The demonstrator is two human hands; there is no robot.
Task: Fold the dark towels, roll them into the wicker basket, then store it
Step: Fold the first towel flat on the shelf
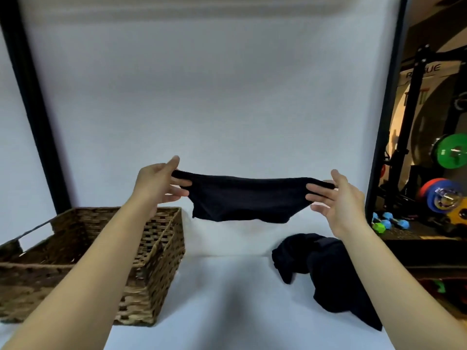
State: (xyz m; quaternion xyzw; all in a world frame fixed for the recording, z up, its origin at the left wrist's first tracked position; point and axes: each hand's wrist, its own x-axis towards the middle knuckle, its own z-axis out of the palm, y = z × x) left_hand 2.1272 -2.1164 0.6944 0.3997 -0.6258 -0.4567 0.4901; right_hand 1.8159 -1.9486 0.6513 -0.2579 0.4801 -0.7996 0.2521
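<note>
Both hands pinch a towel aloft!
Left hand (158, 183) and right hand (338, 195) clamp the dark towel (249, 198) by its top corners; soft, light, sagging.

Held towel (249, 198): dark cloth, matt, soft nap. Crumpled towels (326, 271): same matt dark cloth. Wicker basket (156, 248): woven brown fibre, rough, dull. Bench (222, 299): smooth white, matt. Weight plate (452, 154): glossy green.
</note>
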